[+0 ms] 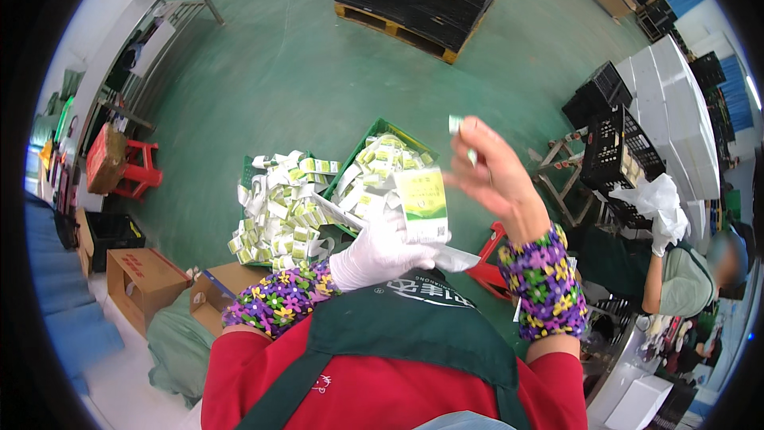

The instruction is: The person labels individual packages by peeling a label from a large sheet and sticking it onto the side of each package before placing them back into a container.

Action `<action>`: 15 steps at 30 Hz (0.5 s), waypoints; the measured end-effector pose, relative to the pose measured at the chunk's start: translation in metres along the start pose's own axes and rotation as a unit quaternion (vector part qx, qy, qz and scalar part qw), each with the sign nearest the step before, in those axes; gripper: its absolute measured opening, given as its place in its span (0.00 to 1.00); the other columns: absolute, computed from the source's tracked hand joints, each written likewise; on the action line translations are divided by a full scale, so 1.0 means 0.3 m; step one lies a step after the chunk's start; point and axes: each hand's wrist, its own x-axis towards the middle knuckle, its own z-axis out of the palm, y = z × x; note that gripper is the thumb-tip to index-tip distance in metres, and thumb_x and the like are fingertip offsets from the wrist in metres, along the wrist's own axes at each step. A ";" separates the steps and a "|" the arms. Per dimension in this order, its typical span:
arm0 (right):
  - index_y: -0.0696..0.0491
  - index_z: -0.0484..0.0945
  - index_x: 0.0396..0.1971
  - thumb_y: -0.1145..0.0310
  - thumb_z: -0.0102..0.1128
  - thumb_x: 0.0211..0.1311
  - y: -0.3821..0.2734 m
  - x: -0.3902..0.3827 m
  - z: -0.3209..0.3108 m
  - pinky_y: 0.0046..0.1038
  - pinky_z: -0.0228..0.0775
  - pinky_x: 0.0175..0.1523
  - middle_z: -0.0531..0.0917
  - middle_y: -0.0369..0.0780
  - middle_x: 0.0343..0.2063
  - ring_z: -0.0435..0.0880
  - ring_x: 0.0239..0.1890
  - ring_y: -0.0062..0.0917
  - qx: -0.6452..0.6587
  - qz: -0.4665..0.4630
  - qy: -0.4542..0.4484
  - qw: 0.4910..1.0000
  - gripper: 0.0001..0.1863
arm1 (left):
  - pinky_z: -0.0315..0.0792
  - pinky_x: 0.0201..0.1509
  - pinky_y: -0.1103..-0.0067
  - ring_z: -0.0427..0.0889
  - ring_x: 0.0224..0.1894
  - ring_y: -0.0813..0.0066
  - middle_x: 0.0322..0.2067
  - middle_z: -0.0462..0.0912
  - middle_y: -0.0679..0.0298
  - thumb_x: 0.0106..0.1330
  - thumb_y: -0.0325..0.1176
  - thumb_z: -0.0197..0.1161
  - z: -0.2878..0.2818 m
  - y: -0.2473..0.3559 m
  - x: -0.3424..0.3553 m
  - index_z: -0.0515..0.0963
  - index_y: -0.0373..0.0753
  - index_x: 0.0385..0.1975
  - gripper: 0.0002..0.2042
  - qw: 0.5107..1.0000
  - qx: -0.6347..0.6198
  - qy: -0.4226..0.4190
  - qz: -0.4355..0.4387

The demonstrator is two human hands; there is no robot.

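In front of my chest my left hand (380, 253), in a white glove, is closed on a flat green-and-white printed packet (423, 205). A loose white strip (455, 259) juts out below it. My bare right hand (492, 167) is raised to the right of the packet, its fingertips pinching a small white-and-green piece (455, 124); part of the hand is blurred. Just beyond the left hand, two green crates (382, 129) stand side by side. Heaped in them are many small green-and-white packets (278, 211), some spilling over the left crate's rim.
Black crates are stacked on a wooden pallet (398, 28) ahead. A red stool (143, 171) and cardboard boxes (143, 279) are at left. Another red stool (487, 267) sits close by on the right. Farther right, a co-worker (676, 271) handles white plastic beside black crates (617, 151).
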 end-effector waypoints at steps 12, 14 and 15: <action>0.51 0.75 0.33 0.66 0.61 0.68 -0.099 0.098 0.113 0.12 0.50 0.21 0.72 0.28 0.22 0.62 0.19 0.09 -0.039 -0.169 0.022 0.985 0.06 | 0.75 0.45 0.69 0.84 0.41 0.59 0.38 0.86 0.57 0.60 0.34 0.68 -0.015 0.020 -0.010 0.87 0.42 0.33 0.06 0.973 -0.080 -0.043 -0.211; 0.51 0.75 0.33 0.66 0.62 0.67 -0.076 0.099 0.137 0.12 0.51 0.23 0.72 0.28 0.22 0.63 0.20 0.09 -0.081 -0.180 0.040 0.979 0.06 | 0.76 0.39 0.72 0.85 0.33 0.62 0.29 0.87 0.57 0.63 0.32 0.66 -0.014 0.009 0.034 0.86 0.37 0.33 0.06 0.954 -0.150 -0.012 -0.260; 0.51 0.76 0.33 0.66 0.62 0.67 -0.071 0.087 0.157 0.12 0.52 0.23 0.72 0.27 0.21 0.65 0.21 0.08 -0.124 -0.189 0.061 0.972 0.06 | 0.76 0.38 0.73 0.85 0.32 0.62 0.30 0.87 0.57 0.63 0.32 0.66 -0.011 0.004 0.030 0.86 0.37 0.33 0.06 0.947 -0.157 -0.003 -0.281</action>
